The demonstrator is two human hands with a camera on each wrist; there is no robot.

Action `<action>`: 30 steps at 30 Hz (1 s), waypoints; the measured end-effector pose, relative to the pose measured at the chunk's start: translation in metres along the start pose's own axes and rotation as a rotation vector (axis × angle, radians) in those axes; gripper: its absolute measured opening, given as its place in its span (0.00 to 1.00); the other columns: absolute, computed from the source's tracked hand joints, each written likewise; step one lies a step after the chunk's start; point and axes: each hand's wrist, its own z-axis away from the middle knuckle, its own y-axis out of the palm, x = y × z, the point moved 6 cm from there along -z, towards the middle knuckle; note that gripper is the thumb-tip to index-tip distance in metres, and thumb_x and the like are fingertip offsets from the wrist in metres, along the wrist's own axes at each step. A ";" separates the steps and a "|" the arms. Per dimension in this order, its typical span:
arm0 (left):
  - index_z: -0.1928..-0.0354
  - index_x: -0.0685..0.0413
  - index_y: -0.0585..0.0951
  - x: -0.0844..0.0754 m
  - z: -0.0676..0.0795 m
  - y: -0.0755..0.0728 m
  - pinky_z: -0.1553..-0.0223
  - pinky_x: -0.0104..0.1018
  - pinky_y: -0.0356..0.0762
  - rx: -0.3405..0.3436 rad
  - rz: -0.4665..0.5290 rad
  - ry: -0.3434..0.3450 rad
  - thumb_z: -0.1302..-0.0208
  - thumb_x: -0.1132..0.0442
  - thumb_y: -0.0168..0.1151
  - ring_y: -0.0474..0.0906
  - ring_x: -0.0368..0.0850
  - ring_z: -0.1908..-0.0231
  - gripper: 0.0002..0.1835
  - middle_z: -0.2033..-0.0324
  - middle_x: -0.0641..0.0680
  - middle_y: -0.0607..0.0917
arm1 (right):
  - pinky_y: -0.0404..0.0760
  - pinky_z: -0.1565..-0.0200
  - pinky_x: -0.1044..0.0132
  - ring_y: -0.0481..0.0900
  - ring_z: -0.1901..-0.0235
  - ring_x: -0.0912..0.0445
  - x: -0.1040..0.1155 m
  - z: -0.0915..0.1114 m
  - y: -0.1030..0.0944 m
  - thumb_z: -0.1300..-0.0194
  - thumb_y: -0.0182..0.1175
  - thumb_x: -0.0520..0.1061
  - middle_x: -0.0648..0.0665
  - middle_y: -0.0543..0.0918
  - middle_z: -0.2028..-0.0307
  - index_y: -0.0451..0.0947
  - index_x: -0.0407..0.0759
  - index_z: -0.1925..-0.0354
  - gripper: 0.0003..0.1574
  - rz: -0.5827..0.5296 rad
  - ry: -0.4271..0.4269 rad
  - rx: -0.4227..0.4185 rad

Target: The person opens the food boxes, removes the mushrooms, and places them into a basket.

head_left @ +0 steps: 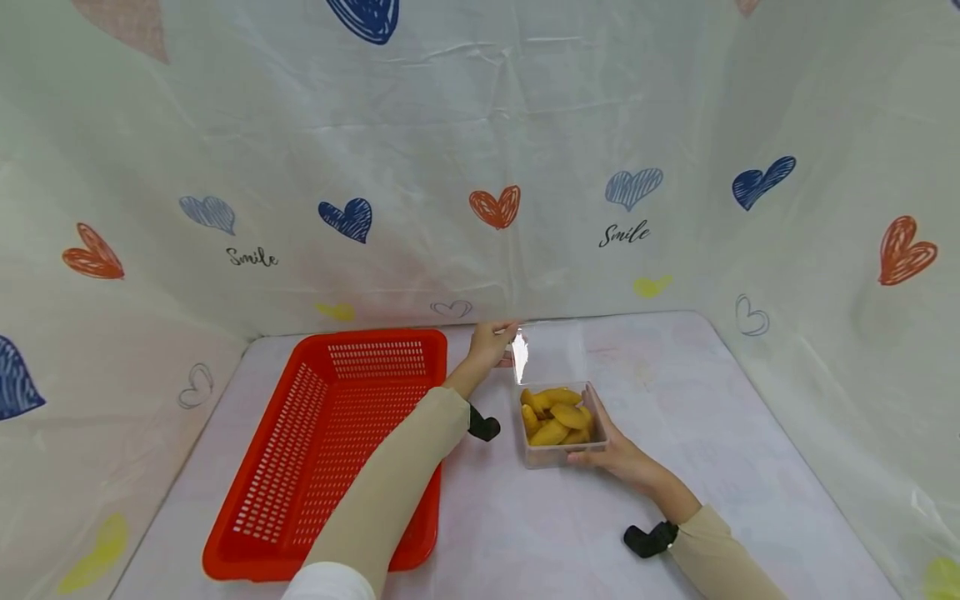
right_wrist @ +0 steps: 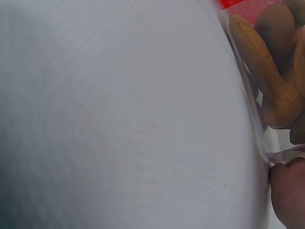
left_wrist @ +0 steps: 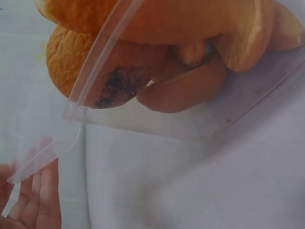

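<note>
A clear plastic box (head_left: 564, 455) stands on the table, holding several yellow-brown, smooth, curved pieces (head_left: 555, 417) whose kind I cannot tell. One piece (left_wrist: 116, 81) carries a dark rough patch in the left wrist view. A transparent lid (head_left: 555, 352) is raised at the box's far side. My left hand (head_left: 491, 343) pinches the lid's left edge near its far corner, thumb on one face and fingers behind. Around the box's right side, my right hand (head_left: 617, 450) grips it, thumb along the near wall and fingers at the far right corner.
A large red perforated basket (head_left: 322, 467) lies left of the box, partly under my left forearm. The white table (head_left: 675, 400) meets a hanging sheet (head_left: 420, 150) printed with hearts at the back and sides. Both wrists wear black camera mounts (head_left: 651, 540).
</note>
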 end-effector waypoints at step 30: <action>0.43 0.62 0.70 0.023 0.001 0.007 0.78 0.35 0.80 0.053 -0.063 -0.252 0.30 0.62 0.48 0.83 0.50 0.75 0.18 0.66 0.61 0.85 | 0.39 0.40 0.34 0.23 0.33 0.47 0.026 0.011 0.005 0.44 0.65 0.40 0.49 0.27 0.30 0.22 0.62 0.30 0.69 -0.025 -0.009 0.018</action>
